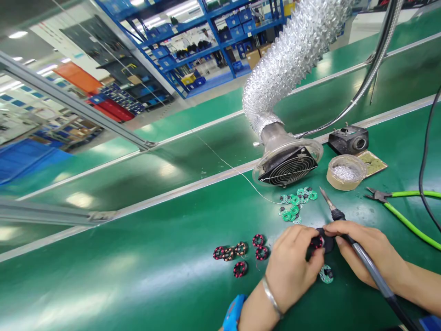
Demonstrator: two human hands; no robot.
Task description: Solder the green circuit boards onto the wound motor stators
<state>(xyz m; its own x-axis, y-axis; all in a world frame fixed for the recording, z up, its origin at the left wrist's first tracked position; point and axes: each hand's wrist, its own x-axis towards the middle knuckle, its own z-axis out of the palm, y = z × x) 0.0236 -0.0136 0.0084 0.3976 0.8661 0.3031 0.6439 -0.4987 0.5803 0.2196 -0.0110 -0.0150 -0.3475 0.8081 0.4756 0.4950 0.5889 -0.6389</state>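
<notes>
My left hand (289,259) pinches a small wound motor coil (316,242) with red windings, held just above the green bench. Along my right hand (375,250) lies a soldering iron (368,264), gripped with its tip pointing up and away. The fingertips of that hand also touch a round black piece (329,241) beside the coil. A green ring-shaped circuit board (326,274) lies just below the hands. To the left stand several more coils (240,269), red or copper coloured. Several small green boards (294,202) are clustered beyond my hands.
A fume extractor (291,168) on a silver hose (279,87) hangs over the bench. At right are a tub of metal shavings (346,172), a black iron stand (349,140), a sponge tray (374,163), green-handled cutters (406,207) and a black cable (423,170).
</notes>
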